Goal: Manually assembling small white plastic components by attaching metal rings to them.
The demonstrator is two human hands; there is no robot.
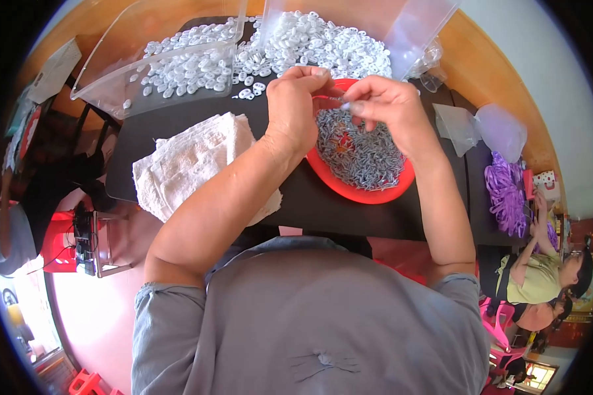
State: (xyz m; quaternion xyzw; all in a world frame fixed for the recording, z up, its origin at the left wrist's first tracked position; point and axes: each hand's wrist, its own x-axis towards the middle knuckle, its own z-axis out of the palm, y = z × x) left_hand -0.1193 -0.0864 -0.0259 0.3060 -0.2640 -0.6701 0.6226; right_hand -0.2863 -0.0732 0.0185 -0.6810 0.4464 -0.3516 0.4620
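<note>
My left hand is closed in a pinch above the left rim of a red plastic bowl; what its fingertips hold is hidden. Close by, over the far side of the bowl, my right hand pinches a small whitish piece, too small to name. Many grey metal pieces that look like screws fill the bowl. Past my hands lies a large heap of small white oval plastic pieces, some with two holes showing. A few of them lie loose near my left hand.
A folded white cloth lies on the dark table left of the bowl. Clear plastic bins border the white heap. Purple ribbons and clear plastic bags are at the right. Another person works at the far right.
</note>
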